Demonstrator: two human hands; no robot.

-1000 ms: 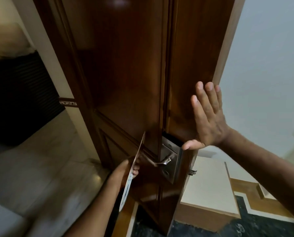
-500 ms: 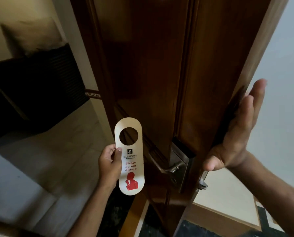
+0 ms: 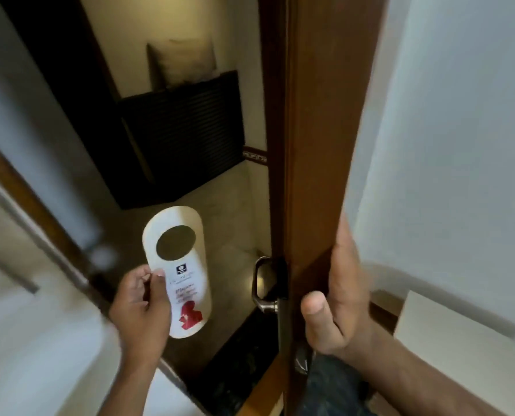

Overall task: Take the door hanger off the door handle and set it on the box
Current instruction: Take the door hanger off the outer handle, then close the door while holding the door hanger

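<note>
Two hands are working either side of the door's edge (image 3: pixel 313 145), which stands edge-on to you. Nearest you, your right hand (image 3: pixel 337 304) wraps that edge just beside the lever, thumb on the near face and fingers (image 3: pixel 344 253) folded around the far side. Left of the door, your left hand (image 3: pixel 140 307) pinches the door hanger (image 3: pixel 184 277) by its left margin, thumb on the printed face and fingers behind it. The card is upright, clear of the door handle (image 3: pixel 263 286), its round cut-out at the top and a red figure at the bottom; the lettering is too blurred to read. The metal handle juts from the door between card and right hand. Right of the door, low against the wall, a pale box (image 3: pixel 460 358) lies flat. Beyond the card, past the tiled floor (image 3: pixel 229 202), a dark slatted cabinet (image 3: pixel 184 136) stands with a cushion (image 3: pixel 181 61) on top.
</note>
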